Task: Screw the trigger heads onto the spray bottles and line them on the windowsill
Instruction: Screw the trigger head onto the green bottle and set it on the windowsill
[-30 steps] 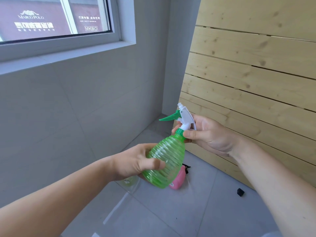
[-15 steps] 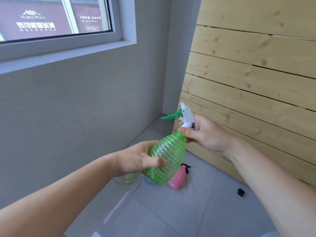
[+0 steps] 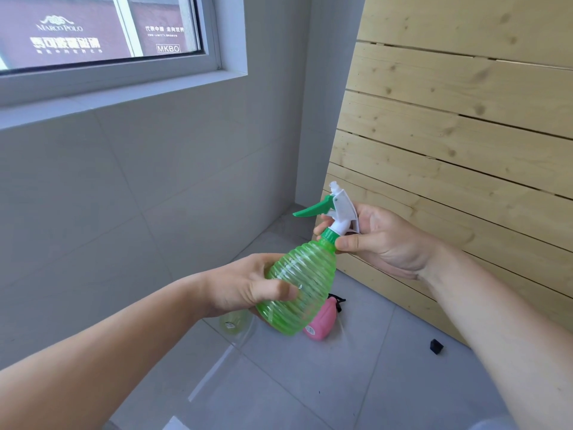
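Barely any shift from half a second back: the green bottle [image 3: 299,293] sits a touch lower and tips a little further, and the trigger lever has swung slightly round. Closest to us, at centre frame, the left hand [image 3: 248,287] is wrapped around the ribbed belly of the bottle, thumb pressed across the front, a full firm hold. Just right of it, the right hand [image 3: 381,240] pinches the green collar at the neck, thumb in front and fingers curled behind the white trigger head [image 3: 341,212], whose green lever points left. The bottle hangs in mid-air, tilted, neck toward the upper right. Below and behind it, on the grey tiled floor [image 3: 310,383], a pink bottle [image 3: 322,321] peeks out beside a pale clear bottle [image 3: 234,321], both partly hidden. A small black piece [image 3: 436,346] lies on the tiles at lower right. Farther off, pale wooden slats [image 3: 465,135] lean across the right side, and at upper left the windowsill [image 3: 124,97] runs under the window [image 3: 93,29].
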Demonstrator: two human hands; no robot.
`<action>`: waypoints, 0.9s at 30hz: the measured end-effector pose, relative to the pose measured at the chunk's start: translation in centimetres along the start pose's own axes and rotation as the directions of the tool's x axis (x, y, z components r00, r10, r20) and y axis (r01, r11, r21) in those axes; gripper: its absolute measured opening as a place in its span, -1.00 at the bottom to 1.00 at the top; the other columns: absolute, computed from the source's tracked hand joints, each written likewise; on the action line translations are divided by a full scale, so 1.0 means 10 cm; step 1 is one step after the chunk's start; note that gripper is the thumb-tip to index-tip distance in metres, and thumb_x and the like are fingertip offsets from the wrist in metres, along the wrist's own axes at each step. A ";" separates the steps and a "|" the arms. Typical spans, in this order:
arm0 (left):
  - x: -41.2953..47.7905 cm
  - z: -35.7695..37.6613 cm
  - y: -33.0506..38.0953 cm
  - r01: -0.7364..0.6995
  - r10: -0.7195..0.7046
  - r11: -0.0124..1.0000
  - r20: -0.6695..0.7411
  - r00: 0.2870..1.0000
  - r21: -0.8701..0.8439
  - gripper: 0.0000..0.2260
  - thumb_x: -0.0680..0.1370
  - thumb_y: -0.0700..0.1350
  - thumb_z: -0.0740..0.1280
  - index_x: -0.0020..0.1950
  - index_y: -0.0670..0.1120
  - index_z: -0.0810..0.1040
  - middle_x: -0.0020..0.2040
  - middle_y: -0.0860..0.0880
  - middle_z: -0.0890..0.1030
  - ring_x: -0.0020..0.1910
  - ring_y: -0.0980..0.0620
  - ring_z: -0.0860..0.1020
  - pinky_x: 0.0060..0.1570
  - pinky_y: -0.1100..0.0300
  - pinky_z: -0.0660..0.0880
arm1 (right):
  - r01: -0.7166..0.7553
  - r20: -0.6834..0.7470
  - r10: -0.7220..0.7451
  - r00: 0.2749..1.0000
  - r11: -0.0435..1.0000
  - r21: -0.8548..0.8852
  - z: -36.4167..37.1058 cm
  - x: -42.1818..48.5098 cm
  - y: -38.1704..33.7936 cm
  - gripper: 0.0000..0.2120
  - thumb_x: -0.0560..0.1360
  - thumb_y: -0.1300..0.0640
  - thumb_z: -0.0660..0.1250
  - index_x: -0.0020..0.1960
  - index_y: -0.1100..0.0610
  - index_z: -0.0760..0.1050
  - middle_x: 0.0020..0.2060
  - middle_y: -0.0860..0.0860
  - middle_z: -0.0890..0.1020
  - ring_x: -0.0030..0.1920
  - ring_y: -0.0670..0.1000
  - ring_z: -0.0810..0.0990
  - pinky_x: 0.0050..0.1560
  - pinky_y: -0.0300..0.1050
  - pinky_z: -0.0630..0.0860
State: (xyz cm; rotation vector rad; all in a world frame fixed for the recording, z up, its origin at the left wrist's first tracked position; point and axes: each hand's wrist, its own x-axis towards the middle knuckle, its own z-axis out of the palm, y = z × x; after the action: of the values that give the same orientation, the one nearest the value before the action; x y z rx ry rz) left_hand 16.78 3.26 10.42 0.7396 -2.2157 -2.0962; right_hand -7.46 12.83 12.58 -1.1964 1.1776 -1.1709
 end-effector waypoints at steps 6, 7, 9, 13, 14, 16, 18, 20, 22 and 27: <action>0.04 0.05 0.03 -0.033 0.046 0.990 -0.090 0.995 0.137 -0.43 0.32 -0.02 0.51 0.32 -0.11 0.58 0.17 -0.22 0.70 -0.05 0.06 0.69 -0.01 0.12 0.66 | -0.055 -0.149 0.026 0.989 0.979 -0.197 0.05 0.02 0.03 -0.49 0.42 0.16 0.41 0.35 0.17 0.44 0.07 0.00 0.64 0.04 -0.05 0.60 0.03 -0.15 0.49; 0.04 0.06 0.03 -0.037 0.050 0.990 -0.095 0.994 0.135 -0.42 0.31 0.00 0.51 0.32 -0.10 0.58 0.16 -0.20 0.70 -0.05 0.07 0.68 -0.03 0.15 0.65 | -0.061 -0.174 0.022 0.984 0.973 -0.222 0.07 0.03 0.03 -0.52 0.44 0.15 0.41 0.34 0.17 0.45 0.10 -0.01 0.62 0.02 -0.05 0.60 0.00 -0.13 0.50; 0.05 0.05 0.03 -0.042 0.055 0.992 -0.103 0.993 0.116 -0.39 0.28 0.03 0.51 0.31 -0.07 0.58 0.16 -0.18 0.70 -0.04 0.07 0.69 -0.04 0.18 0.65 | -0.063 -0.218 0.006 0.976 0.964 -0.259 0.11 0.05 0.04 -0.60 0.49 0.16 0.40 0.29 0.23 0.44 0.12 0.04 0.60 -0.01 -0.03 0.58 -0.03 -0.11 0.53; 0.04 0.07 0.04 -0.039 0.053 0.994 -0.131 0.990 0.101 -0.40 0.26 0.04 0.51 0.30 -0.03 0.58 0.17 -0.18 0.70 -0.03 0.06 0.69 -0.01 0.10 0.66 | -0.078 -0.270 0.006 0.963 0.963 -0.258 0.16 0.08 0.06 -0.39 0.38 -0.04 0.42 0.33 0.24 0.41 -0.05 0.10 0.54 -0.07 -0.01 0.56 -0.09 -0.16 0.53; 0.03 0.08 0.04 -0.040 0.053 0.994 -0.140 0.989 0.098 -0.40 0.26 0.04 0.51 0.30 -0.02 0.58 0.17 -0.19 0.70 -0.02 0.05 0.69 0.02 0.05 0.67 | -0.082 -0.292 -0.002 0.957 0.958 -0.274 0.18 0.09 0.06 -0.37 0.35 -0.10 0.44 0.30 0.22 0.43 -0.07 0.09 0.55 -0.09 -0.02 0.56 -0.11 -0.16 0.54; 0.04 0.10 0.06 -0.047 0.061 0.995 -0.160 0.985 0.087 -0.41 0.27 0.03 0.52 0.29 0.00 0.58 0.18 -0.21 0.69 -0.01 0.02 0.69 0.10 -0.11 0.65 | -0.096 -0.367 -0.038 0.929 0.936 -0.339 0.20 0.12 0.07 -0.37 0.32 -0.20 0.45 0.20 0.20 0.47 -0.15 0.06 0.56 -0.19 -0.02 0.55 -0.14 -0.07 0.54; 0.04 0.12 0.08 -0.046 0.056 0.997 -0.181 0.982 0.058 -0.41 0.26 0.03 0.53 0.29 0.03 0.56 0.18 -0.21 0.68 0.01 -0.01 0.70 0.13 -0.22 0.62 | -0.098 -0.430 -0.073 0.900 0.927 -0.362 0.22 0.13 0.08 -0.38 0.32 -0.28 0.43 0.14 0.18 0.49 -0.21 0.04 0.55 -0.25 -0.01 0.52 -0.18 0.01 0.51; 0.05 0.13 0.08 -0.030 0.036 0.999 -0.182 0.983 0.034 -0.38 0.26 0.03 0.54 0.32 0.07 0.54 0.20 -0.20 0.68 0.07 -0.09 0.72 0.16 -0.25 0.61 | -0.087 -0.438 -0.055 0.897 0.951 -0.297 0.22 0.12 0.06 -0.42 0.34 -0.28 0.41 0.14 0.14 0.51 -0.17 0.04 0.55 -0.20 -0.01 0.52 -0.18 0.00 0.49; 0.05 0.13 0.10 -0.014 0.020 0.999 -0.174 0.985 0.036 -0.39 0.28 0.01 0.54 0.33 0.10 0.53 0.23 -0.19 0.67 0.18 -0.19 0.68 0.19 -0.27 0.60 | -0.070 -0.388 -0.006 0.922 0.981 -0.182 0.20 0.09 0.06 -0.53 0.39 -0.14 0.42 0.18 0.11 0.52 -0.08 0.04 0.57 -0.11 -0.01 0.54 -0.18 -0.07 0.48; 0.04 0.11 0.08 -0.011 0.020 0.998 -0.163 0.986 0.056 -0.47 0.39 -0.12 0.52 0.34 0.09 0.54 0.20 -0.14 0.70 0.08 -0.05 0.72 0.13 -0.05 0.65 | -0.047 -0.278 0.003 0.961 0.987 -0.152 0.13 0.06 0.09 -0.67 0.52 0.14 0.40 0.26 0.16 0.48 -0.08 -0.09 0.58 -0.14 -0.10 0.55 -0.20 -0.19 0.48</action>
State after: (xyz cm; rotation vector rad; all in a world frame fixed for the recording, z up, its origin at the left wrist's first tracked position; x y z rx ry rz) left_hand 15.78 4.19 10.92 0.8609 -2.1918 -1.8992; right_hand -6.14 12.30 11.74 -1.1551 1.5157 -1.2743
